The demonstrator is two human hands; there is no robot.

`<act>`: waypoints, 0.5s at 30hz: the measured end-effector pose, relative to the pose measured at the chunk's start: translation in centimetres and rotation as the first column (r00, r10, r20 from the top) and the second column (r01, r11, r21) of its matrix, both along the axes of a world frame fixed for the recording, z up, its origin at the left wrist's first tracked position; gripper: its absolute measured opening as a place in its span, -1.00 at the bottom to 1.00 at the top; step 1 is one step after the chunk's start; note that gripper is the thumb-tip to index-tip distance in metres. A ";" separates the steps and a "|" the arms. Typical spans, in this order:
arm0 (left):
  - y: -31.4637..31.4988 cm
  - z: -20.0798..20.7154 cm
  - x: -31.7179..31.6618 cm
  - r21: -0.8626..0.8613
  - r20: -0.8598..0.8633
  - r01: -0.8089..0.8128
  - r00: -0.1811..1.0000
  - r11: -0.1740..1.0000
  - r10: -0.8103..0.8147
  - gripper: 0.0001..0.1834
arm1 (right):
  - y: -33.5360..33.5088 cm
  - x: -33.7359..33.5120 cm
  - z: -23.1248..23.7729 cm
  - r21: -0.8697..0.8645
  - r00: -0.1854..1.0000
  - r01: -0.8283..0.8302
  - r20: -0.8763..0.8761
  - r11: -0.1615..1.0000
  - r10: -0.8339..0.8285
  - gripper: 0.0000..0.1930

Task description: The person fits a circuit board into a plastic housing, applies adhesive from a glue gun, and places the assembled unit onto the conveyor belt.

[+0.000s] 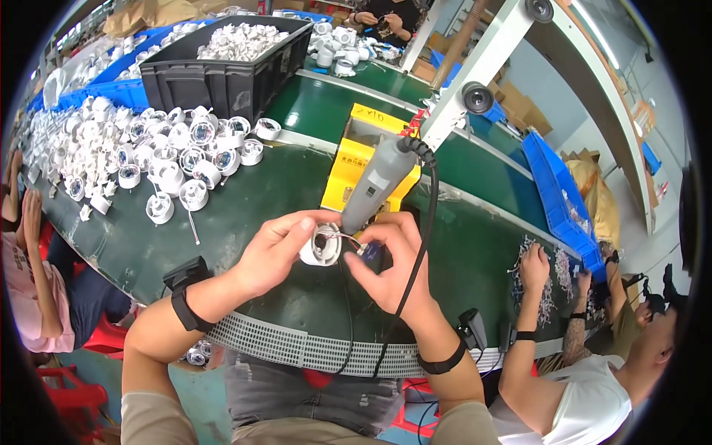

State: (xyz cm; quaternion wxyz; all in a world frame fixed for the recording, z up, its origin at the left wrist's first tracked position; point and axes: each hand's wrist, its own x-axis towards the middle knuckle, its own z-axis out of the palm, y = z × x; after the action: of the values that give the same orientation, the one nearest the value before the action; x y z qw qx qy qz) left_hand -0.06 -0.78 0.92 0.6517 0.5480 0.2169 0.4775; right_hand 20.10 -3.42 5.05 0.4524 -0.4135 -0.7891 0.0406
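Observation:
My left hand point(276, 248) grips a white round plastic housing point(326, 258) by its side, its open hollow end turned up. Thin wires point(348, 238) run from inside the housing toward my right hand point(397, 259). That hand's fingers are closed round a small dark blue part point(368, 256) at the wires' end; its exact kind is partly hidden by the fingers. Just above both hands hangs a grey electric screwdriver point(380, 182), its tip close to the housing. Behind it stands a yellow box-shaped device point(337, 178).
A heap of white housings point(178, 152) covers the table's left side. Behind it stands a black crate point(200, 83) of small white parts. A black cable point(426, 230) loops past my right hand. Co-workers sit at both sides; one hand point(534, 268) works near cable bundles and a blue tray point(556, 196).

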 end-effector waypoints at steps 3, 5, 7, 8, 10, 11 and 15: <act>0.1 0.2 -0.1 0.139 -0.047 -0.042 0.998 0.989 0.049 -0.56 | 0.0 0.2 -0.4 0.035 0.998 -0.033 -0.054 0.999 0.035 -0.75; 0.1 0.2 0.0 0.241 -0.059 -0.078 0.994 0.967 0.095 -0.57 | -0.9 -0.1 -0.7 -0.365 0.908 -0.234 -0.414 0.901 0.069 -0.80; -0.4 0.5 0.0 0.077 0.133 -0.017 0.991 0.997 0.006 -0.55 | -1.0 -0.4 -0.3 -0.475 0.858 -0.309 -0.514 0.824 0.025 -0.80; -0.4 0.4 -0.1 0.073 0.133 -0.019 0.991 0.997 0.009 -0.55 | -1.1 -0.5 -0.3 -0.560 0.799 -0.388 -0.600 0.732 -0.036 -0.80; -0.2 0.3 -0.1 0.131 0.115 0.130 0.983 0.983 -0.145 -0.50 | -0.8 -0.7 -1.1 -0.530 0.748 -0.469 -0.663 0.706 -0.001 -0.78; -0.3 0.0 0.0 0.097 0.101 0.183 0.976 0.978 -0.192 -0.50 | -0.9 -1.0 -1.2 -0.464 0.734 -0.458 -0.679 0.758 0.027 -0.79; -0.7 -0.4 0.5 0.019 0.108 0.225 0.968 0.974 -0.226 -0.50 | -1.1 -1.4 -0.8 -0.425 0.728 -0.437 -0.684 0.793 0.034 -0.80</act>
State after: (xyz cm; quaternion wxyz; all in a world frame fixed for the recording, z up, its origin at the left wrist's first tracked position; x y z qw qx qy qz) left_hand 0.46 -1.44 0.53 0.7107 0.5443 0.1158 0.4304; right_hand 18.74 -4.54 4.23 0.5437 -0.3781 -0.5840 0.4694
